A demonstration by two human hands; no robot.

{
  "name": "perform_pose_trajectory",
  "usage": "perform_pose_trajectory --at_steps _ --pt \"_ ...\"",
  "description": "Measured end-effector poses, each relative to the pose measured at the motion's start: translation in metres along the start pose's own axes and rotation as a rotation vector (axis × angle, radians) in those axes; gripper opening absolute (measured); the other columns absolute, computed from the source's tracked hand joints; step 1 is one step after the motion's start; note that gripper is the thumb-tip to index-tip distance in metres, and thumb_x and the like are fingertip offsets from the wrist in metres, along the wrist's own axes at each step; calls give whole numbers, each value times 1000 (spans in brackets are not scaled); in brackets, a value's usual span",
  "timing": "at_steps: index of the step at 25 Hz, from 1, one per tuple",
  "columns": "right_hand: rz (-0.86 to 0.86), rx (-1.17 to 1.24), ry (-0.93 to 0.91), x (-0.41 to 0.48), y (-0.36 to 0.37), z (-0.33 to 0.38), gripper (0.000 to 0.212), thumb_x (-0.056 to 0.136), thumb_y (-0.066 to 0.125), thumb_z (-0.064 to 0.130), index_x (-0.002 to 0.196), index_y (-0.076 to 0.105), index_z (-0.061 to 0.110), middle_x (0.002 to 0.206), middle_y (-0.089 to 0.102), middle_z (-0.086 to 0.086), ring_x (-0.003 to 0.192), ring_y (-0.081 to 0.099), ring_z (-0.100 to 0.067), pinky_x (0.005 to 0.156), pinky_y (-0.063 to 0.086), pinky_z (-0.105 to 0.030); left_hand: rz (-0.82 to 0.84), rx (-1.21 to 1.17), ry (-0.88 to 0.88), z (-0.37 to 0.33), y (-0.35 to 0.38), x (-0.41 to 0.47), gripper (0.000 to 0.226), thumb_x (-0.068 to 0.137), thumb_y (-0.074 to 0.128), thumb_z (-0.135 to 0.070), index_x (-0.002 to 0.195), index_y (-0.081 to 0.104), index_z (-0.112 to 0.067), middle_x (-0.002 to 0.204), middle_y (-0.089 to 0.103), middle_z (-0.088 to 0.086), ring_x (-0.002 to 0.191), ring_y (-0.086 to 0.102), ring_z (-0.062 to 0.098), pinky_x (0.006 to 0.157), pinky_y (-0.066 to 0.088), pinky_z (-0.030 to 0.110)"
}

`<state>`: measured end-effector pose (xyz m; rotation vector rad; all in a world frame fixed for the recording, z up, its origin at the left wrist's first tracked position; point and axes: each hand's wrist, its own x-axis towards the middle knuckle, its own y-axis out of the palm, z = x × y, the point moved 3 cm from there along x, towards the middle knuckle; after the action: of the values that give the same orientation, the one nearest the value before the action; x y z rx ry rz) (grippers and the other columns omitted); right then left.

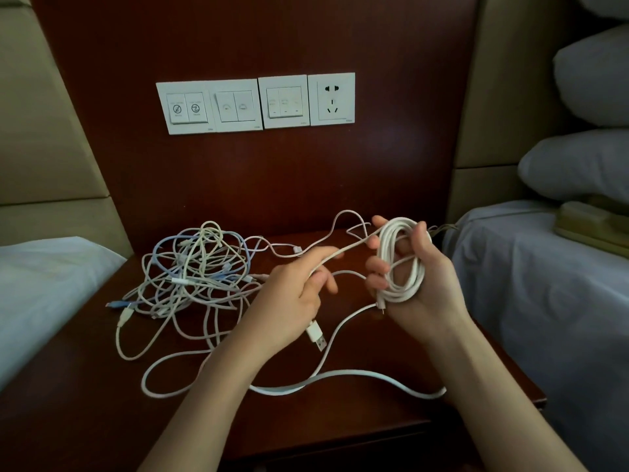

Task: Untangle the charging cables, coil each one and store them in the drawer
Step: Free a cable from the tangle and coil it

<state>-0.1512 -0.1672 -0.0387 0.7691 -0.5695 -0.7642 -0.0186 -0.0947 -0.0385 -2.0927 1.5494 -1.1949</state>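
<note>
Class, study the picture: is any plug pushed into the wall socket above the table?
No: the wall socket shows all its slots bare, and the tangled cables lie on the table below.

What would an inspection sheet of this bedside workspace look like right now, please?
Surface: dark wooden nightstand, carrying cables.
Job's things: white cable, partly coiled; tangle of white and blue cables at left; drawer not clearly seen.
Clutter: nothing seen.
Hands: right hand grips the coil; left hand pinches its loose strand.
Cables: loose white run across the front; USB plug below the left hand.
Surroundings: switch panel, wall socket, pillows.
</note>
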Motion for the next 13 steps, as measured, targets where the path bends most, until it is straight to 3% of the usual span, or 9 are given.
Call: perform_pose_trajectory --at_steps 4,6,9,11,13 --pt "-93 -40 -10 0 -3 -2 43 97 31 44 103 57 9 73 52 -4 48 43 -7 41 35 -16 126 107 -4 1 5 0 39 100 38 -15 136 46 -27 71 63 -13 51 50 -4 64 36 16" --pt "-128 -152 -14 0 -3 -1 41 98 32 42 98 57 10 72 50 -3 48 44 -7 39 35 -16 122 116 -32 2 2 1 37 100 38 -15 132 51 -28 71 63 -12 58 54 -3 68 41 18" --pt "-94 -178 8 -2 1 0 40 97 33 39 91 57 8 81 63 -7 46 46 -8 38 35 -16 124 40 -109 1 -2 0 35 99 39 -7 120 60 -24 78 63 -13 69 60 -2 70 49 14" --pt "-63 -199 -10 -3 5 1 36 95 35 37 88 55 7 78 66 -5 43 44 -7 37 34 -15 137 -87 -176 -3 -1 0 34 98 37 -3 107 64 -21 79 62 -11 61 59 2 61 51 19" --pt "-63 -214 -30 -2 6 2 33 95 35 35 88 53 9 68 58 -2 41 41 -6 36 31 -14 145 -132 -204 -13 1 -2 32 98 38 -4 94 62 -25 73 61 -12 49 49 4 47 40 19"
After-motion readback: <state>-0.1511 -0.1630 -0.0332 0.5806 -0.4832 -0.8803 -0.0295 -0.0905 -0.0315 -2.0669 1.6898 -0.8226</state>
